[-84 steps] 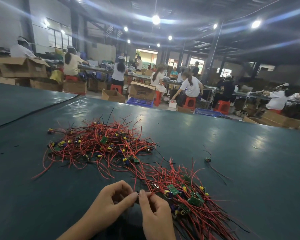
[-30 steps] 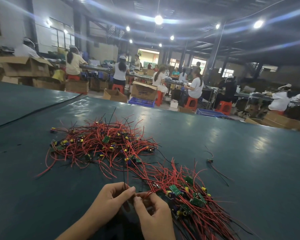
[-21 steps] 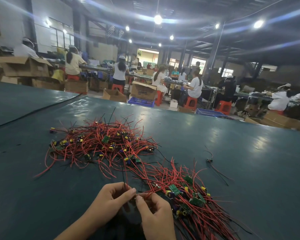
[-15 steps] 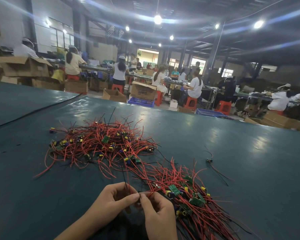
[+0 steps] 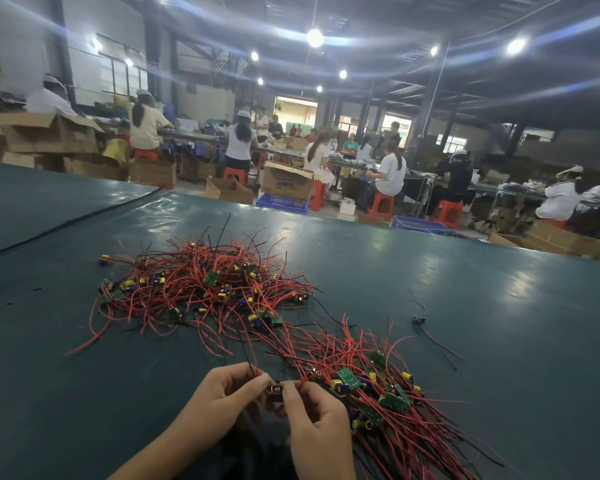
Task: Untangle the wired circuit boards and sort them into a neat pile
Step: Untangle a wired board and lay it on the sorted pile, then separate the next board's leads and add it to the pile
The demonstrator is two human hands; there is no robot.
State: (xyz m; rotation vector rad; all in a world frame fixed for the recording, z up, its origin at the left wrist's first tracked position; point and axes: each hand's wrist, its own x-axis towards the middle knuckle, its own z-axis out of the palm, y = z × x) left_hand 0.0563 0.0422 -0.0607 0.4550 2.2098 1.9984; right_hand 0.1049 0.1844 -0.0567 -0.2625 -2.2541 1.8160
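Bottom centre, left hand (image 5: 222, 398) and right hand (image 5: 314, 422) pinch one board (image 5: 275, 389), untangling it; next, probably onto the lower-right pile (image 5: 392, 403).

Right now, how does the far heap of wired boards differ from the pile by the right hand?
The far heap is a tangle, wires looping every way; the near pile has wires lying roughly aligned, running lower right. The far heap lies clear of the right hand; the near pile lies right beside it. Both hold green boards on red and black wires.
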